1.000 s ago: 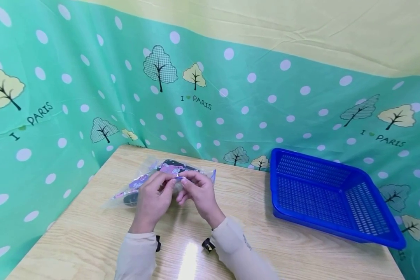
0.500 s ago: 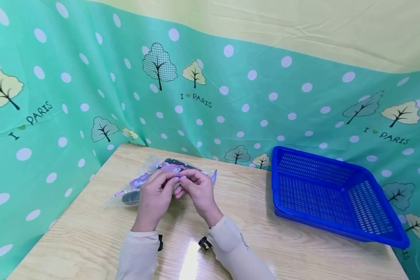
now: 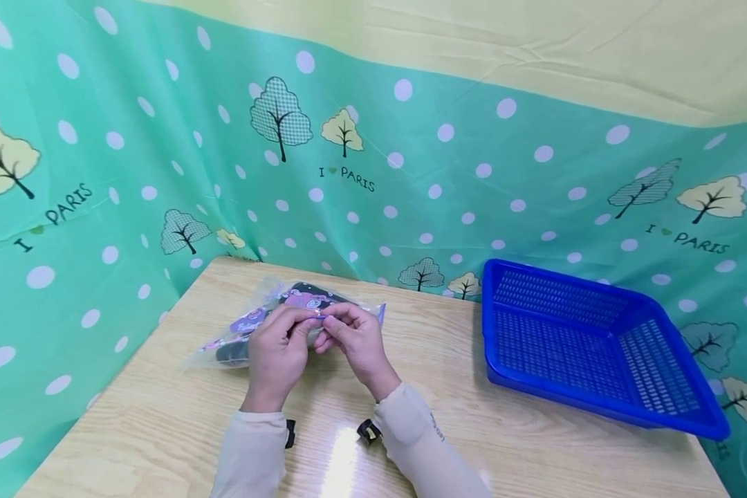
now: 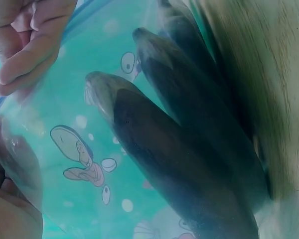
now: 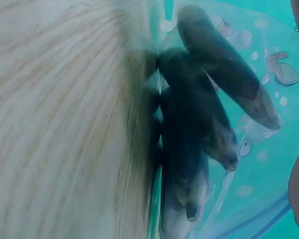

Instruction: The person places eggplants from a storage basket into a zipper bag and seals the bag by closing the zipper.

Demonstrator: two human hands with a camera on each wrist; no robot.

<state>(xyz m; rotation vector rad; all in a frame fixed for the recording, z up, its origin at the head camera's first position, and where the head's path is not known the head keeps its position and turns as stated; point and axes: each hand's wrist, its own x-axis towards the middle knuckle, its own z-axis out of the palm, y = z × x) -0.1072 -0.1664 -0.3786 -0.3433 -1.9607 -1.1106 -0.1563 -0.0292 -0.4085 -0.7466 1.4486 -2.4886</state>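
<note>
A clear zip bag (image 3: 305,299) with cartoon prints lies on the table, its purple zip strip facing the person. My left hand (image 3: 278,353) pinches the strip between thumb and fingers. Close beside it my right hand (image 3: 357,342) pinches the same strip, the two sets of fingertips nearly meeting. Inside the bag are several dark, long things that look like eggplants (image 4: 159,144), with paler capped ends. In the right wrist view these eggplants (image 5: 229,74) lie slanted behind the clear film, and the blue zip line (image 5: 269,219) runs toward the right hand's fingers.
A blue perforated plastic basket (image 3: 492,325) stands at the table's right, partly over its edge. Green dotted cloth (image 3: 411,187) hangs behind and to the left. The wooden table (image 3: 143,415) spreads in front of the bag. Black straps (image 3: 369,431) sit at both wrists.
Both hands stay on the zip strip with only small shifts of the fingers. The bag stays in its place on the table.
</note>
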